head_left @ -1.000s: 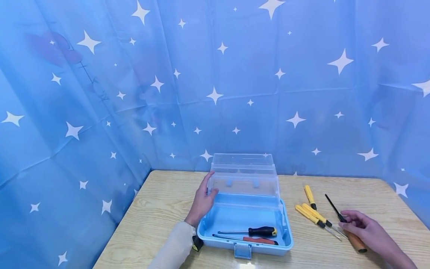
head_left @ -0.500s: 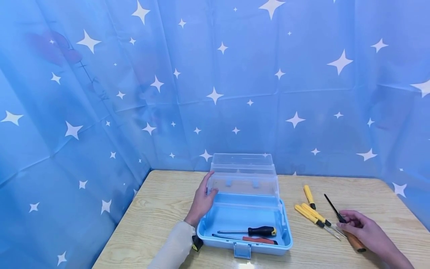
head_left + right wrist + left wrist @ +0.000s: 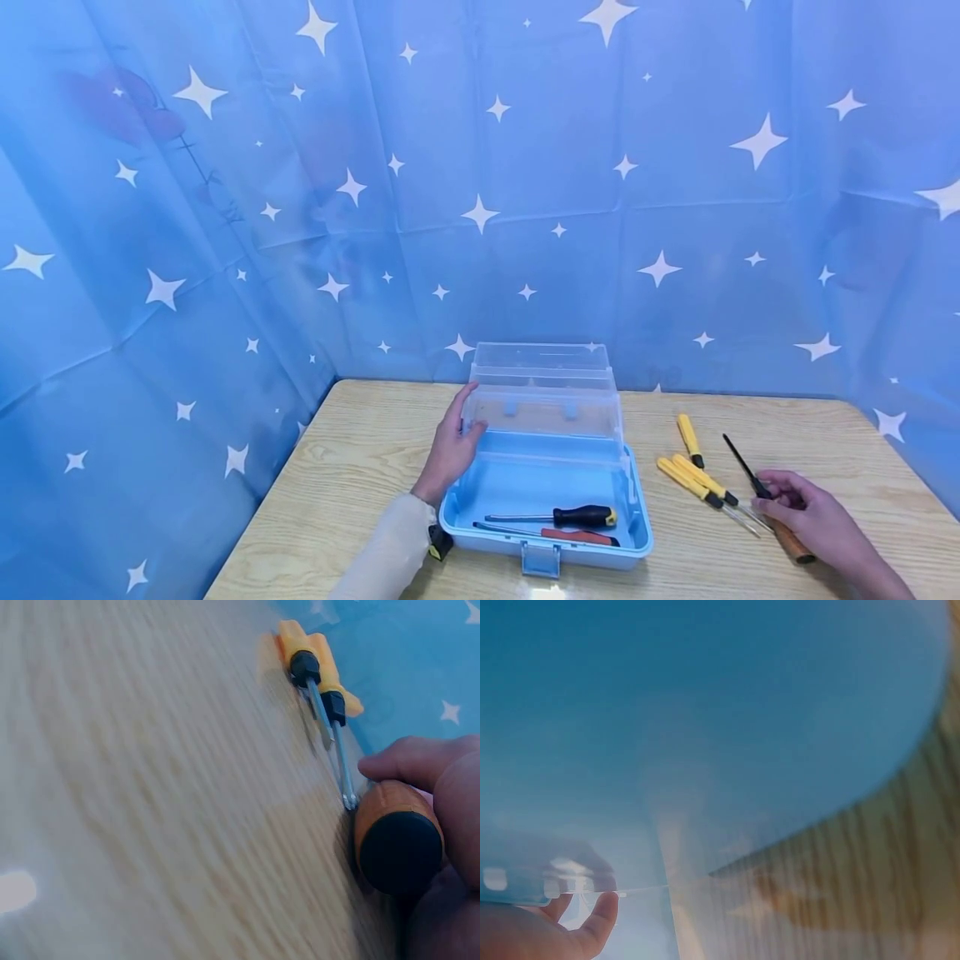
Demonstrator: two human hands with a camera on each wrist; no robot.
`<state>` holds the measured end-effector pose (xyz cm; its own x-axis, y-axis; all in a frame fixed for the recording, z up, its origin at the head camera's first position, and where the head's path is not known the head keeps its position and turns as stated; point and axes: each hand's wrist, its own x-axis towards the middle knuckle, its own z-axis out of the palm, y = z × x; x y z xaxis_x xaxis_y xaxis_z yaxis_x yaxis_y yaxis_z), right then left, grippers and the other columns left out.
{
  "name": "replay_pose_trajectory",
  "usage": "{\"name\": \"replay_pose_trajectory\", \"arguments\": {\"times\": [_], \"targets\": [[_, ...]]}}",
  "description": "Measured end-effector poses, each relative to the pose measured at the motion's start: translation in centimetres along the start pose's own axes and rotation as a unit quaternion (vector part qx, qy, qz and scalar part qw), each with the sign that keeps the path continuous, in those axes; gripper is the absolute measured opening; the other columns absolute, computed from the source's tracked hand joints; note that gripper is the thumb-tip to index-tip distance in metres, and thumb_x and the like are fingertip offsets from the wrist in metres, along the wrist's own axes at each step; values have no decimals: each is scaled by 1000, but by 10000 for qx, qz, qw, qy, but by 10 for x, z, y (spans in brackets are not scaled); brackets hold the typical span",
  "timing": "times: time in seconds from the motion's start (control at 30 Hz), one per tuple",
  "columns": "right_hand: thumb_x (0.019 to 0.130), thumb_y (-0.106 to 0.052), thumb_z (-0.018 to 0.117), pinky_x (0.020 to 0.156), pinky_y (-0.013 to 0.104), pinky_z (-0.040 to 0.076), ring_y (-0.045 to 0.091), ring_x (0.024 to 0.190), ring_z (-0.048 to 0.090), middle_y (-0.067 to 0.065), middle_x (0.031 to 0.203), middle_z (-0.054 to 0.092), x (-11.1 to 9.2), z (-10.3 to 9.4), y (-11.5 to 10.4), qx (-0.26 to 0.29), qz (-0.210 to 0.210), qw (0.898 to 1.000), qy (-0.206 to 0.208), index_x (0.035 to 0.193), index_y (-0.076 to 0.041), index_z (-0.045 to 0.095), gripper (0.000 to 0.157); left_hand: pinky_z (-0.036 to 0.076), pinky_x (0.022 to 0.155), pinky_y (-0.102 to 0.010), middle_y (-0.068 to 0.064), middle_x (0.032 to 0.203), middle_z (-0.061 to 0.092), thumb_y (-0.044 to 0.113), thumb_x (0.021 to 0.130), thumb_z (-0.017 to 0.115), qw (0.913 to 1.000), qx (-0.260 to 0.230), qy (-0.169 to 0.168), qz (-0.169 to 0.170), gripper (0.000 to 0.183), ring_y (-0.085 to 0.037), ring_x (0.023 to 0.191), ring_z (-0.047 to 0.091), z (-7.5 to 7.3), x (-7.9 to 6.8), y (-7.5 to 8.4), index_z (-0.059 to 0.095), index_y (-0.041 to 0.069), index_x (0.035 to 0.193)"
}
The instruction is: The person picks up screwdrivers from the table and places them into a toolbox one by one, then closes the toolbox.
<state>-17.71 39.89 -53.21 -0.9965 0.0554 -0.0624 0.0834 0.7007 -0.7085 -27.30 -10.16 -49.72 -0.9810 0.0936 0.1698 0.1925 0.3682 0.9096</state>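
A blue toolbox [image 3: 517, 483] stands with its clear lid [image 3: 542, 412] raised. My left hand [image 3: 450, 454] pinches the left edge of that lid between thumb and fingers; in the left wrist view the thumb [image 3: 600, 922] is at the edge. Inside the box lie a black-handled screwdriver [image 3: 587, 517] and a red-handled screwdriver [image 3: 581, 536]. Right of the box, my right hand [image 3: 821, 517] grips a screwdriver [image 3: 792, 543] with a brown-orange handle, its dark shaft pointing away to the back left. The right wrist view shows its black handle end [image 3: 401, 855] low over the table.
Beside the right hand lie three yellow-handled screwdrivers: one farther back [image 3: 688, 437], and a left one [image 3: 686, 481] close to another [image 3: 705, 477]. A small black and yellow object [image 3: 440, 542] sits by the box's front left corner. A starry blue curtain [image 3: 555, 275] hangs behind the table.
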Motion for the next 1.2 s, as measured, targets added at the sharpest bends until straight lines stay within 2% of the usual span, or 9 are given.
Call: {"name": "replay_pose_trajectory", "arguments": {"times": [0.27, 0.47, 0.6, 0.87, 1.2], "targets": [[95, -23, 67, 60, 23, 42, 4, 73, 48, 4, 97, 55, -2, 6, 3, -89, -323, 9985, 443, 134, 9, 48, 54, 28, 116, -60, 9, 160, 30, 20, 103, 51, 10000, -28, -16, 60, 57, -26, 149, 28, 0, -1, 0, 31, 44, 151], [94, -16, 67, 59, 20, 42, -1, 72, 49, 3, 92, 57, -4, 11, 7, -21, -588, 9937, 951, 129, 8, 51, 45, 28, 116, -59, 10, 160, 31, 19, 103, 51, 9999, -66, -32, 71, 57, -26, 149, 28, 0, -1, -1, 31, 44, 151], [95, -14, 65, 58, 19, 43, -3, 72, 50, -3, 89, 57, -6, 14, 10, 59, -702, 9897, 1250, 127, 7, 52, 41, 28, 116, -60, 9, 160, 31, 20, 103, 51, 10000, -54, -7, 80, 57, -26, 148, 29, 0, -1, -1, 31, 44, 151], [96, -22, 65, 59, 10, 43, -16, 75, 52, -16, 91, 52, -8, 12, 14, 221, -530, 9864, 1542, 128, 6, 50, 46, 31, 115, -59, 8, 159, 33, 18, 103, 50, 9998, -165, -44, 69, 58, -27, 147, 32, 1, -1, -1, 31, 45, 151], [97, -20, 63, 57, 14, 45, -13, 73, 51, -9, 92, 55, -6, 10, 11, 175, -370, 9860, 1614, 129, 5, 52, 42, 32, 114, -59, 8, 158, 34, 18, 103, 50, 9998, -194, -44, 75, 58, -27, 146, 33, 0, 0, -1, 31, 46, 150]]}}
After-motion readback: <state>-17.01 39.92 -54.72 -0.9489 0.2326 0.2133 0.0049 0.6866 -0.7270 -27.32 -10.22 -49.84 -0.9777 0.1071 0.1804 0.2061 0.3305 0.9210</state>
